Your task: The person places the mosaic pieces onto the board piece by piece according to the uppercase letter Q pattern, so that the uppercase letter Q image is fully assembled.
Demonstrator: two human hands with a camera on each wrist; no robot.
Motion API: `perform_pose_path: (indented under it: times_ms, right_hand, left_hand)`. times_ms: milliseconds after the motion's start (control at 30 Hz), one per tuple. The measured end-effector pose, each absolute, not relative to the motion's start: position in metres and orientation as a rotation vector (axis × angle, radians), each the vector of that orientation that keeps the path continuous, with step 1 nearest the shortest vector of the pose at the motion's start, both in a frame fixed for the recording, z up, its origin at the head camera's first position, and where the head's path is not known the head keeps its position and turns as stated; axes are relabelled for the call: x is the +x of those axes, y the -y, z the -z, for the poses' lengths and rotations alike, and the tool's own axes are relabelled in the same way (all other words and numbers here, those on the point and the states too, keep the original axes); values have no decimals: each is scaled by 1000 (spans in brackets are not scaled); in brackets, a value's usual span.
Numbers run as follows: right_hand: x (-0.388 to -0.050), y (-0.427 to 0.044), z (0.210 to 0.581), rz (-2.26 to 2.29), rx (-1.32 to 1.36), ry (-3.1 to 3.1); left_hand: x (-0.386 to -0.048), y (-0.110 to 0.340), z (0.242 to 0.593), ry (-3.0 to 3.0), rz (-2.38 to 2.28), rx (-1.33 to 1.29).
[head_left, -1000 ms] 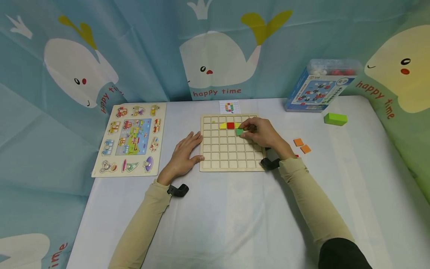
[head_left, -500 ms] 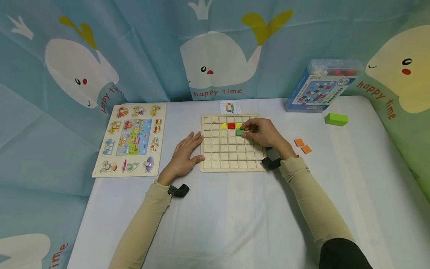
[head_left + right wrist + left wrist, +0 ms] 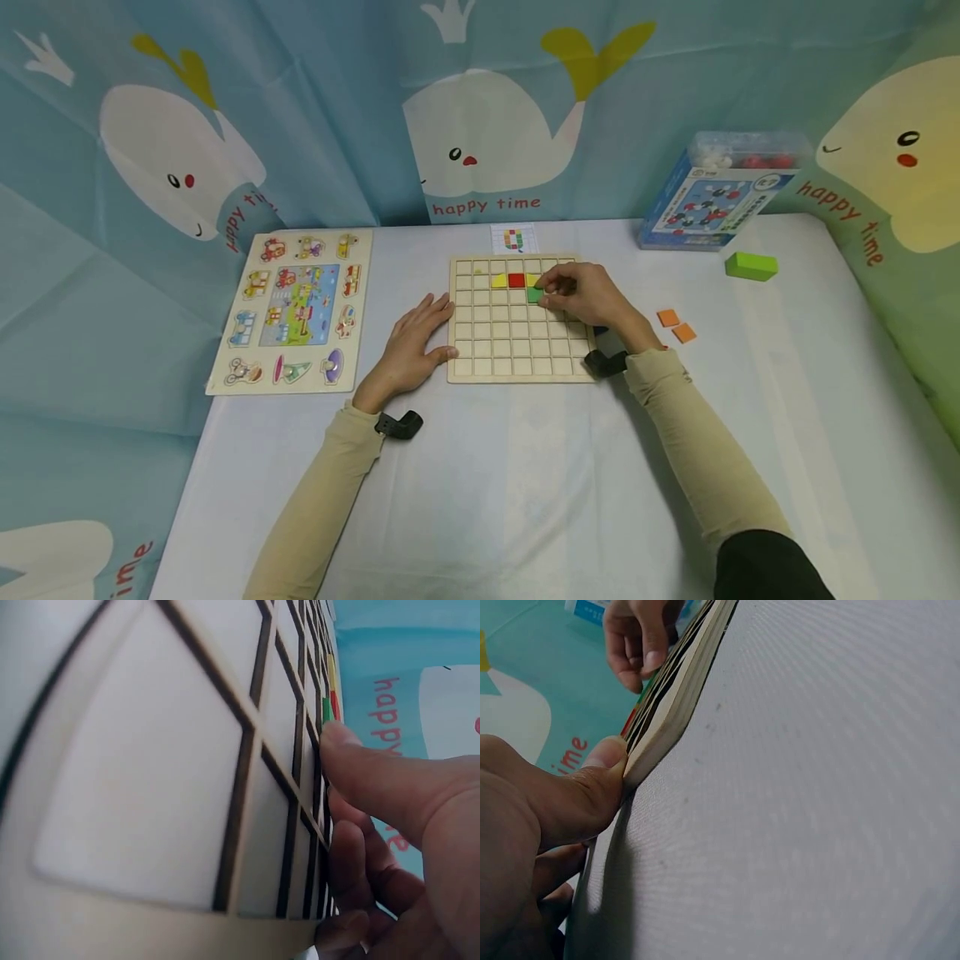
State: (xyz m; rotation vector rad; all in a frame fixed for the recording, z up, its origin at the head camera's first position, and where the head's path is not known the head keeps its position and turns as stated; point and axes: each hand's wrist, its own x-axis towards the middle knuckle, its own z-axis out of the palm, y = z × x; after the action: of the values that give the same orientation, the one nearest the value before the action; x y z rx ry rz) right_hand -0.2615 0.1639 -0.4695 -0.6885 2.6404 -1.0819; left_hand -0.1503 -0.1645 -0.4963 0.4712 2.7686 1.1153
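A wooden grid board (image 3: 480, 343) lies on the white table. In its upper rows are a red square tile (image 3: 516, 281), a yellow tile (image 3: 498, 282) to its left, and another yellow tile (image 3: 532, 280) to its right, partly covered by fingers. My right hand (image 3: 588, 296) pinches a green square tile (image 3: 535, 295) just below that second yellow one; in the right wrist view the thumb (image 3: 341, 735) meets the green tile's edge. Against the board's left side rests my left hand (image 3: 408, 346), fingers stretched out, its thumb (image 3: 604, 754) touching the board's near-left corner.
Behind the board lies a pattern card (image 3: 513, 239). A knobbed picture puzzle (image 3: 343, 287) is at the left. To the right lie orange tiles (image 3: 683, 332), a red piece partly hidden by the wrist, a green block (image 3: 751, 266) and a blue box (image 3: 712, 200).
Both hands stay almost exactly where they were. The right fingers remain at the green tile, and the tiles on the board show no visible shift.
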Motion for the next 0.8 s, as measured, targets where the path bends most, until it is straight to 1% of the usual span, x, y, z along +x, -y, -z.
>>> perform_pose_path:
  times_ms: [100, 267, 533, 800]
  right_hand:
    - [-260, -170, 467, 1126, -689, -2633]
    - [-258, -190, 458, 1163, -619, -2664]
    - [-256, -227, 443, 978, -518, -2685]
    - [-246, -248, 445, 879, -518, -2573]
  left_hand:
    - [-150, 164, 496, -2771, -1104, 474]
    - [-150, 164, 496, -2771, -1099, 474]
    - [-150, 165, 497, -2769, -1100, 475]
    - [-150, 164, 499, -2770, -1091, 481]
